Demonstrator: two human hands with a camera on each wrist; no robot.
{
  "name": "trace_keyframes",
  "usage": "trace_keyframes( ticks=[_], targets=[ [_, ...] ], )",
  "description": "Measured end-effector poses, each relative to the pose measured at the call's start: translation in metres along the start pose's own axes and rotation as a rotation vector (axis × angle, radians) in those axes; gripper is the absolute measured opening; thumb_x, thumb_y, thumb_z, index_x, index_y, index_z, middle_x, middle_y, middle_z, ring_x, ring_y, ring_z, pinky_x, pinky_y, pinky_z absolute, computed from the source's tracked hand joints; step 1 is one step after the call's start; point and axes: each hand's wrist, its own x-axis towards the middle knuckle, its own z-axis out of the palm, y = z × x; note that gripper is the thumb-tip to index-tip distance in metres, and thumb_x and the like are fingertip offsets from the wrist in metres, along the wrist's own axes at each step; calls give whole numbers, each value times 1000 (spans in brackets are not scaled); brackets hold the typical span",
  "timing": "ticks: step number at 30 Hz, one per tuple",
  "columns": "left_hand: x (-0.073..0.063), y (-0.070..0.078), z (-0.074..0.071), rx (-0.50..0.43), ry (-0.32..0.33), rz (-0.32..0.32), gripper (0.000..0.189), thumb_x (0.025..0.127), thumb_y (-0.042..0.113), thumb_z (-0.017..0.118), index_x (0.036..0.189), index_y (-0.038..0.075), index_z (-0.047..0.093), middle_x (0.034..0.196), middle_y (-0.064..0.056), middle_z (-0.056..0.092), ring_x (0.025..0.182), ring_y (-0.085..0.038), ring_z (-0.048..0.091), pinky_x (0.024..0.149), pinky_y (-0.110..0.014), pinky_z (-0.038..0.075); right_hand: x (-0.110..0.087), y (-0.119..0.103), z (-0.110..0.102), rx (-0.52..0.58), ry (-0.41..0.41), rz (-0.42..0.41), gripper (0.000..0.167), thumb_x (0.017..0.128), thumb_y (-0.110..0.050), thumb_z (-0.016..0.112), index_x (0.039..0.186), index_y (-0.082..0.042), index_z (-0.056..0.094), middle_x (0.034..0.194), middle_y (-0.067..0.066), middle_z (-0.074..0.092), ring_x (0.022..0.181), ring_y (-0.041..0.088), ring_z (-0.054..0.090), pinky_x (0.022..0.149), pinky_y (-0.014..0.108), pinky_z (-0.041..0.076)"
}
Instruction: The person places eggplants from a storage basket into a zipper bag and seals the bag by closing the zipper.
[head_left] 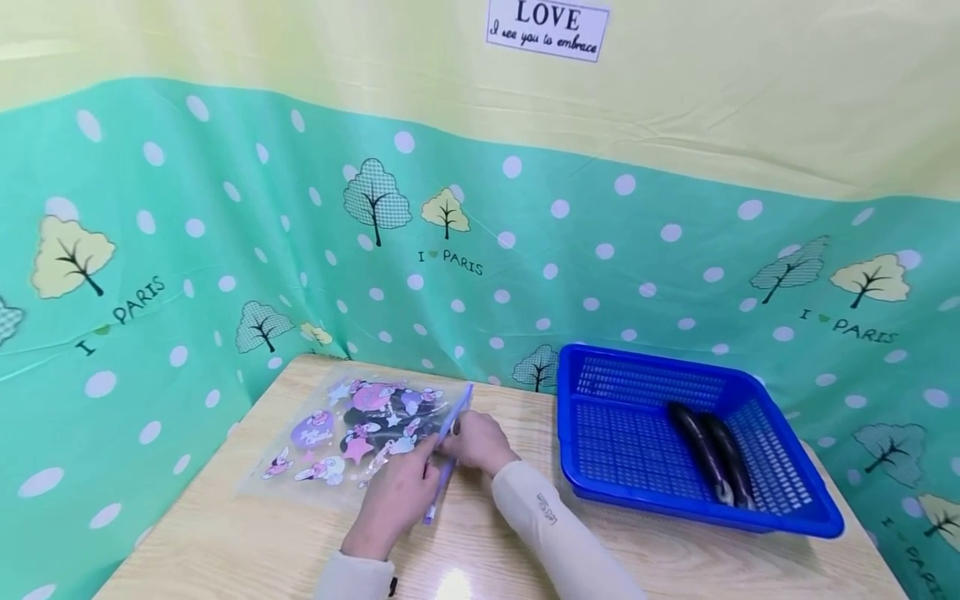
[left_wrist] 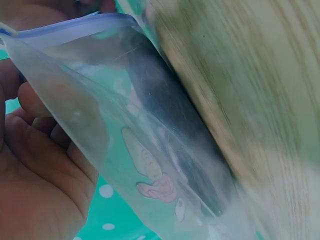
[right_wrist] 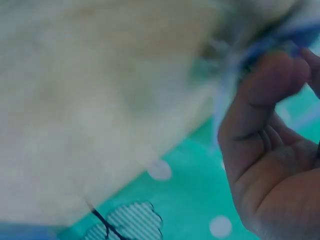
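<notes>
The left hand (head_left: 393, 496) grips the bag (head_left: 315, 471) at its mouth; the right hand (head_left: 480, 437) pinches the strip (head_left: 460, 406) along that mouth. The bag lies on the left part of the table (head_left: 474, 543), with a long dark item (left_wrist: 172, 110) inside. Whether the strip is fully engaged cannot be told. Uneven pull between the hands may skew the strip or tear the film; loose film caught under the fingers may jam it. If the item presses against the mouth, it may force a gap. Bare wood lies in front of the bag and between it and the basket (head_left: 567, 425), giving room to draw the strip rightward. A wide right-arm swing may strike the basket, which holds two eggplants (head_left: 699, 446) and reaches near the table's right edge. Beyond the bag, the curtain (head_left: 637, 208) limits travel at the far edge.
</notes>
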Motion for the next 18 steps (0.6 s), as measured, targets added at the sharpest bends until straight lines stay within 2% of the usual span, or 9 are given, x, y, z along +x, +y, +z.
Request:
trace_keyframes(
  ticks=[3, 7, 13, 18],
  targets=[
    [0, 0, 1, -1, -3, -2, 52, 94, 10, 55, 145, 3, 54, 57, 1, 44, 46, -14, 40, 44, -32, 36, -9, -6, -15, 56, -50, 24, 27, 89, -26, 77, 95, -2, 68, 64, 3, 56, 47, 15, 49, 45, 29, 42],
    [0, 0, 1, -5, -14, -13, 51, 94, 11, 54, 145, 2, 53, 57, 2, 45, 45, -13, 41, 43, -31, 37, -21, -14, -36, 165, -110, 54, 33, 92, -20, 74, 115, 3, 66, 64, 8, 58, 44, 17, 50, 43, 30, 48],
    [1, 0, 1, -1, -19, -12, 52, 95, 12, 54, 146, 2, 52, 55, 4, 44, 44, -12, 41, 43, -31, 38, -33, -23, -68, 255, -105, -11, 26, 95, -20, 70, 112, -1, 68, 72, 13, 63, 47, 17, 54, 46, 31, 52],
    [1, 0, 1, 7, -4, -2, 52, 95, 12, 55, 146, 2, 53, 55, 4, 43, 44, -12, 40, 43, -31, 38, -42, -24, -105, 351, -46, -32, 29, 97, -21, 68, 118, -1, 67, 81, 16, 66, 53, 18, 57, 52, 32, 54]
  ],
)
